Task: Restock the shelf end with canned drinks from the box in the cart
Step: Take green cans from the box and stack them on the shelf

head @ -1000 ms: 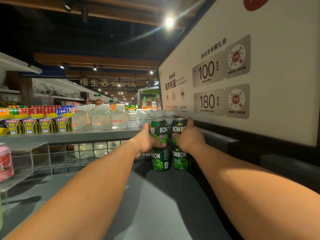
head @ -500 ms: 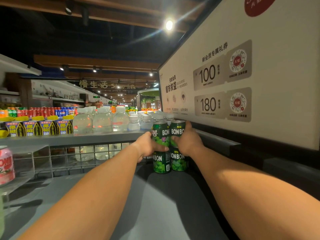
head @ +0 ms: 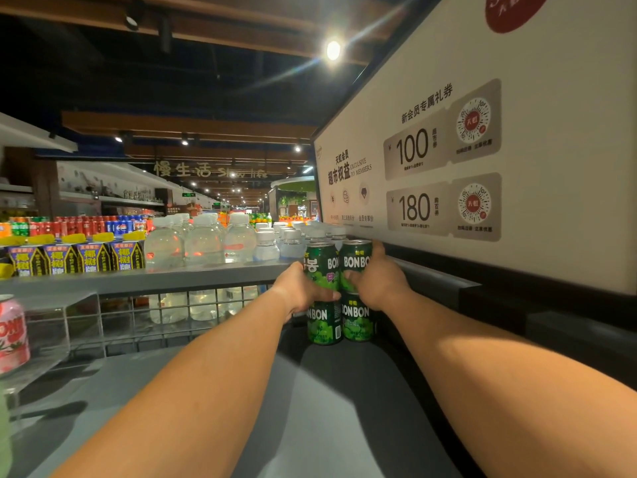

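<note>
Green upper cans [head: 355, 263], partly hidden by both gripping hands, left hand [head: 303, 291] and right hand [head: 379, 281], sit stacked on lower cans [head: 339, 320] at the grey shelf [head: 310, 408] back corner; dim store aisle beyond.

Four green BONBON cans stand upright in two touching stacks on the grey shelf [head: 310, 408]: upper left can [head: 322, 267], upper right can [head: 356, 262], lower left can [head: 324, 324], lower right can [head: 356, 320], apparently against the back corner.

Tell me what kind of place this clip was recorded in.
Almost certainly a supermarket drinks aisle. Shelves hold rows of water bottles and soda cans, a members' coupon sign lines the shelf back, and both hands, left hand and right hand, hold stacked green Bonbon cans.
</note>
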A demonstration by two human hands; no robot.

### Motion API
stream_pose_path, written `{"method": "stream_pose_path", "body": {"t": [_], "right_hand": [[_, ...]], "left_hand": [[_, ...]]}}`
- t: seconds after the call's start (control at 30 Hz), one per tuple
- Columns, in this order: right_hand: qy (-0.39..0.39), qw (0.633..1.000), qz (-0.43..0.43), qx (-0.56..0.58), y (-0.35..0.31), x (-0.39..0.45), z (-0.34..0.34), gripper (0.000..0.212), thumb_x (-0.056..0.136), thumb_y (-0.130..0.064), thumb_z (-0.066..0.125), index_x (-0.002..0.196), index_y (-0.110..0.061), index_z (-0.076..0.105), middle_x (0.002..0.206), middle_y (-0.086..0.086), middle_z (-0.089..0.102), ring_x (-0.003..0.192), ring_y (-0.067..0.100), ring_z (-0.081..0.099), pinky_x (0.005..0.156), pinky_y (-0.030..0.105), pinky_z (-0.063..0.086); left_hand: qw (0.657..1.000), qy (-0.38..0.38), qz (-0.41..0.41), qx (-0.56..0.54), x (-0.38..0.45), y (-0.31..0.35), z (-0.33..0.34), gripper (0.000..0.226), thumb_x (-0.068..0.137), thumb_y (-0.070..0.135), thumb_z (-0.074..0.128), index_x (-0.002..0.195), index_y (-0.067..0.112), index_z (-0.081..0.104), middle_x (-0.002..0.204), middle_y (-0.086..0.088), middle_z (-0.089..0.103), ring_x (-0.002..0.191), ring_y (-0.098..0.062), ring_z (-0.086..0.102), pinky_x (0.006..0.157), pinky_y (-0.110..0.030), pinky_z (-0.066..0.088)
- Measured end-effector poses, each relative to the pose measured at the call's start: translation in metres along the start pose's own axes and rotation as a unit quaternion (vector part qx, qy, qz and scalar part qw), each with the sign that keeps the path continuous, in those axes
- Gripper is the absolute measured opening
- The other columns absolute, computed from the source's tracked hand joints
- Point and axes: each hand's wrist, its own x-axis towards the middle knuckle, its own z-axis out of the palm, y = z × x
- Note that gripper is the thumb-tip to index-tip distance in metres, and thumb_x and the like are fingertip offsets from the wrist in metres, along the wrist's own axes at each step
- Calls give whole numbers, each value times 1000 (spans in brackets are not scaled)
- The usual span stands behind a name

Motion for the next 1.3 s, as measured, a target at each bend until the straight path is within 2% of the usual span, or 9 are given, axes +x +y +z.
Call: {"method": "stream_pose_path", "body": {"t": [0.17,0.27,0.5,0.77,0.83,0.93,1.03,1.13,1.3], "right_hand": [[-19,999,31,7,3,-4,-1,59,90,-31,66,134,-17,30,114,8,61,102,27,62,81,41,55],[-26,999,43,-4,4,-9,-8,58,95,-35,59,139,-16,26,109,7,59,85,20,58,63,31,48],[-32,999,34,-26,-10,-32,-39,50,101,-39,41,139,-8,29,126,17,55,106,29,54,84,36,43],[-62,995,-45,-58,-57,-101,-65,36,104,-22,33,130,0,46,122,23,56,111,39,55,95,47,47],[-51,994,-80,-48,-69,-124,-63,38,104,-26,35,131,-1,45,122,23,56,111,38,56,87,39,47],[-49,990,-130,-18,-95,-165,-55,47,99,-41,42,128,-3,43,121,22,59,108,38,57,74,35,37],[-74,977,-201,11,-133,-213,-38,35,97,-35,47,117,-6,50,115,18,61,102,35,59,71,35,41],[-99,966,-231,53,-173,-264,-20,42,97,-36,48,126,-6,49,125,19,56,111,37,56,87,42,46],[-151,945,-277,90,-225,-354,21,47,94,-38,50,130,-9,48,128,17,54,117,37,52,92,41,43]], "left_hand": [[999,-26,12,17,-3,7,-2,51,65,31,93,103,16,63,105,-1,73,97,-19,68,94,-40,55],[996,-49,-15,67,-12,20,-10,68,67,40,91,120,6,64,121,-10,69,109,-29,65,98,-45,53],[984,-84,-72,141,-67,62,-49,87,74,47,82,140,3,47,149,-16,46,129,-44,50,104,-53,46],[993,31,-63,92,-175,72,-66,80,80,31,82,145,7,43,145,-17,49,125,-39,52,100,-42,45],[991,85,-37,95,-205,72,-69,70,81,30,80,139,5,49,136,-16,56,119,-36,56,102,-46,47],[981,159,-10,109,-257,74,-82,57,84,29,79,128,1,56,117,-6,61,101,-24,60,90,-31,50],[969,220,6,111,-313,75,-107,40,78,22,81,111,7,63,95,3,64,94,-22,62,80,-26,56],[945,273,3,177,-371,65,-135,56,73,23,78,125,12,60,109,-5,69,101,-30,67,90,-42,57],[903,334,-78,261,-475,17,-189,57,78,24,76,131,17,57,116,-4,68,105,-26,64,92,-36,53]]}}
